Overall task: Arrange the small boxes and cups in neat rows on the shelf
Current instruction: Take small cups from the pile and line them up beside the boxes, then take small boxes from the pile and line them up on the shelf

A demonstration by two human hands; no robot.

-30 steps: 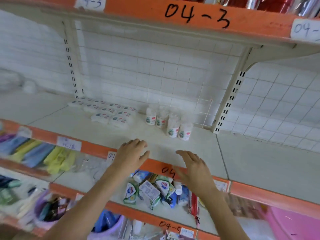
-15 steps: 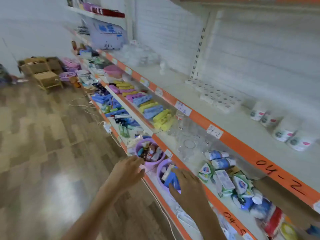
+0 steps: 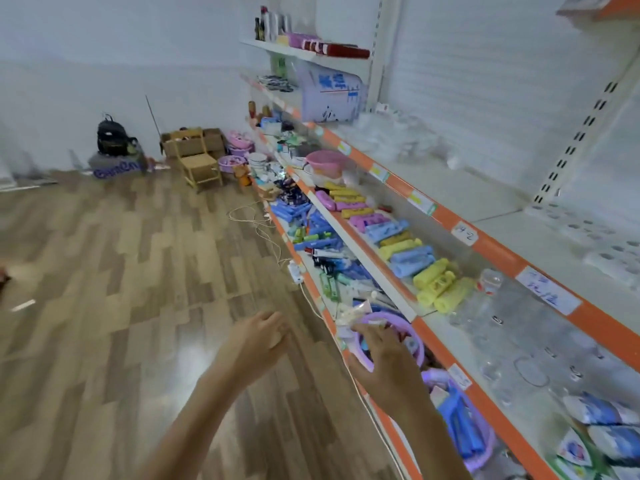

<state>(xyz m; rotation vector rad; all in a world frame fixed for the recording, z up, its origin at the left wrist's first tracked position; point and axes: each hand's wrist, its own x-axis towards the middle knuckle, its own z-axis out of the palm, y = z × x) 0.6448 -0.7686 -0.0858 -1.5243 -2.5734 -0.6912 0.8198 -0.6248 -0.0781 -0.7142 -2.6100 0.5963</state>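
Observation:
The small white boxes (image 3: 588,233) lie in rows, blurred, at the far right on the upper white shelf (image 3: 485,199); the cups are out of frame. My left hand (image 3: 258,336) hangs over the wooden floor with loosely curled fingers and holds nothing. My right hand (image 3: 384,362) hovers with relaxed fingers in front of a purple basin (image 3: 414,337) on the lowest shelf, and I cannot tell whether it touches the rim.
Orange-edged shelves (image 3: 495,247) run along the right, holding coloured rolls (image 3: 429,271), clear glasses (image 3: 519,348) and packets. A white cable (image 3: 263,230) trails on the floor (image 3: 138,271). A wooden stool (image 3: 201,168), cardboard boxes and a black backpack (image 3: 110,135) stand at the far wall.
The view has swung left from the shelf with boxes and cups toward the aisle. Both hands came down from that shelf's edge to the lowest shelf level.

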